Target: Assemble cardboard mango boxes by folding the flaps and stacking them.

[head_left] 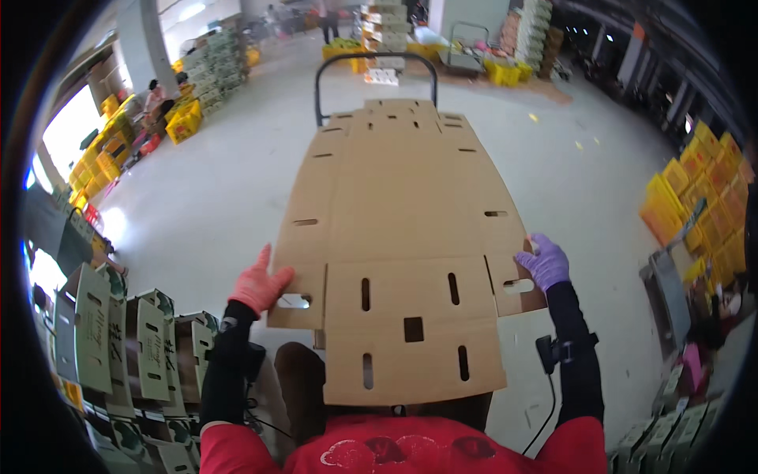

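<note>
A large flat brown cardboard box blank (pixel 403 213) with slots and a square hole stretches out in front of me, its near end above my knees. My left hand (pixel 260 286), in a coral-pink glove, is at its left side flap, thumb over the top and index finger extended along the edge. In a purple glove, my right hand (pixel 545 262) holds the right flap beside an oval slot. The fingers on the undersides are partly hidden. Beyond the far end rises the dark handle (pixel 377 57) of a trolley, whose platform is covered by cardboard.
Printed, partly folded boxes (pixel 150 347) stand at lower left, and more boxes (pixel 667 434) at lower right. Yellow crates (pixel 699 201) are stacked on the right, with a grey metal stand (pixel 667 296) nearby. Another person (pixel 155 99) is at far left near a yellow crate (pixel 184 120).
</note>
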The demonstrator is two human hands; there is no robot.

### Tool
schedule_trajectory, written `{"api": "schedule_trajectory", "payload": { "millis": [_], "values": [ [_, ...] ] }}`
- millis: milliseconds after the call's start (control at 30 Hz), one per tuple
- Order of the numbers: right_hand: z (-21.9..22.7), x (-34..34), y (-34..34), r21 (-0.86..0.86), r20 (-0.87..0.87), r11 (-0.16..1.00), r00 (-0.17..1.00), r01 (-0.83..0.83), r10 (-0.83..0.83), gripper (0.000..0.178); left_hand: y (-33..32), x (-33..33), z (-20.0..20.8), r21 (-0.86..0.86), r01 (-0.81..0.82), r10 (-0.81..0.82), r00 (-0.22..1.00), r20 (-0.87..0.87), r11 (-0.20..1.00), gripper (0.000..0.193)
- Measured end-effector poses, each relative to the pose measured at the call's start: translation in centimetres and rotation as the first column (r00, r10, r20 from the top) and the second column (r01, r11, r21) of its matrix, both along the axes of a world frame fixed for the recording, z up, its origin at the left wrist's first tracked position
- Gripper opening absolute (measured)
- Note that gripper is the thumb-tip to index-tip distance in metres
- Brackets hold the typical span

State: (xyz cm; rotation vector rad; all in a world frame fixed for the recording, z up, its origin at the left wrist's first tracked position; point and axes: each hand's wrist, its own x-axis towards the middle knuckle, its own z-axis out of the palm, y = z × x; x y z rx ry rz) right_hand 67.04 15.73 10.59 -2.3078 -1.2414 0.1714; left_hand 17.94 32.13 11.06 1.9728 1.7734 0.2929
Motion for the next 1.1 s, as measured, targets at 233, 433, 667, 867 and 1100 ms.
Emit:
{"api": "schedule_trajectory", "payload": {
  "millis": [233, 433, 667, 867, 1100],
  "values": [
    [-2.1, -4.0, -2.4, 0.016, 0.109, 0.994, 0.989, -0.104, 0.101, 0.033, -2.3, 2.3, 2.9, 0.342, 0.172, -0.194, 0.981, 0.03, 0.924, 0.072],
    [-0.5, -8.3, -4.5, 0.394, 0.219, 0.751, 0.848, -0.529, 0.483, 0.029, -4.6, 7.3, 4.5, -0.284, 0.505, -0.348, 0.819, 0.457, 0.815, 0.044],
    [1.0, -6.2, -3.9, 0.154, 0.796, 0.513, 0.413, -0.845, 0.442, 0.035, -5.9, 6.7, 8.1, 0.478, 0.876, -0.547, 0.369, -0.751, -0.065, 0.02],
    [1.9, -11.2, 2.0, 0.128, 0.786, 0.703, 0.503, -0.7, 0.358, 0.027, -3.1, 9.2, 6.5, 0.323, 0.884, -0.669, 0.468, -0.577, 0.339, 0.02],
    [0.6, -14.5, 4.1, 0.081, 0.709, 0.88, 0.648, -0.467, 0.279, 0.014, -6.5, 15.1, 4.5, 0.416, 0.765, -0.707, 0.63, -0.322, 0.493, 0.04]
  ]
}}
